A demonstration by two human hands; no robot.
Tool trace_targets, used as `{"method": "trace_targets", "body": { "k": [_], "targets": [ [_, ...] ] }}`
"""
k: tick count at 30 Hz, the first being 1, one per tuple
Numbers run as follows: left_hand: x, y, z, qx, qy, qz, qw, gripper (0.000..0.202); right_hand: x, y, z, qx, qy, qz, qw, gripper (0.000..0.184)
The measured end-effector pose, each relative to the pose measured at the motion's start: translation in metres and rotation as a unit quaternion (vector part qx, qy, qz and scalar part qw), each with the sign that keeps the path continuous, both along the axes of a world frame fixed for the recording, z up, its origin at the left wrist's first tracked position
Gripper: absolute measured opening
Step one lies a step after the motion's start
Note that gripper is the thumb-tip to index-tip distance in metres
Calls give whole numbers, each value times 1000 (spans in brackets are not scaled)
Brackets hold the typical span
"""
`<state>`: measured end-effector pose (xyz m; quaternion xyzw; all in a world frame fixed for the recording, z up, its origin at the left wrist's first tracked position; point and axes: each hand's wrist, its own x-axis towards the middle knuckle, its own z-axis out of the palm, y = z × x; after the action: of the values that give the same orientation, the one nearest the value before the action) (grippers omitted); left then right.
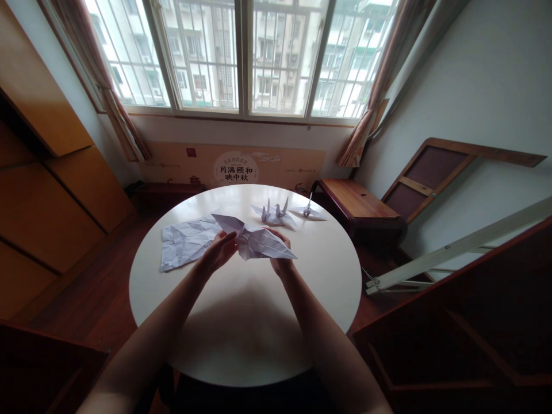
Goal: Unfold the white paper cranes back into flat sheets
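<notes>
Above the middle of the round white table [241, 328] I hold a large folded paper crane [263, 244] with its wings spread to left and right. My left hand [222, 250] grips it at the left, fingers closed on the paper under the left wing. On the other side my right hand [282, 256] has hold of it, most of its fingers hidden behind the right wing. Creased white paper [185, 244] lies flat on the table just left of my left hand. Beyond my right hand stand smaller paper cranes, two close together [276, 215] and one apart [307, 211].
A wooden bench [360, 198] stands right of the table, with a wooden-framed panel [425, 178] leaning by the wall. A metal ladder [431, 259] slants in at the right. Barred windows [241, 57] and a printed cardboard panel [172, 164] are beyond; wooden cabinets [60, 213] line the left.
</notes>
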<state>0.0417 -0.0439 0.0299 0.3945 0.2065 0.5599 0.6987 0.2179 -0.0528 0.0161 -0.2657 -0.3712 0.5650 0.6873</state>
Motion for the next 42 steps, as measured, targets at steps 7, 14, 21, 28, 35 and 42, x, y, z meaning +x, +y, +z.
{"method": "trace_targets", "body": {
  "k": [7,14,21,28,35,42],
  "targets": [
    [0,1,-2,19,44,11,999,35,7,2,-3,19,5,-70,997,23],
    [0,-3,-2,-13,-1,-99,995,55,9,-1,1,47,-33,-94,994,21],
    [-3,0,-1,-110,45,-147,982,36,11,-6,8,104,-120,-92,983,19],
    [-5,1,-4,-156,104,-186,965,29,10,-10,14,168,-166,-76,969,18],
    [-8,-9,-3,-154,118,-154,969,22,11,-13,15,132,-169,-33,976,23],
    [-3,-12,3,-73,97,-124,985,26,11,-12,13,71,-102,32,992,26]
  ]
}}
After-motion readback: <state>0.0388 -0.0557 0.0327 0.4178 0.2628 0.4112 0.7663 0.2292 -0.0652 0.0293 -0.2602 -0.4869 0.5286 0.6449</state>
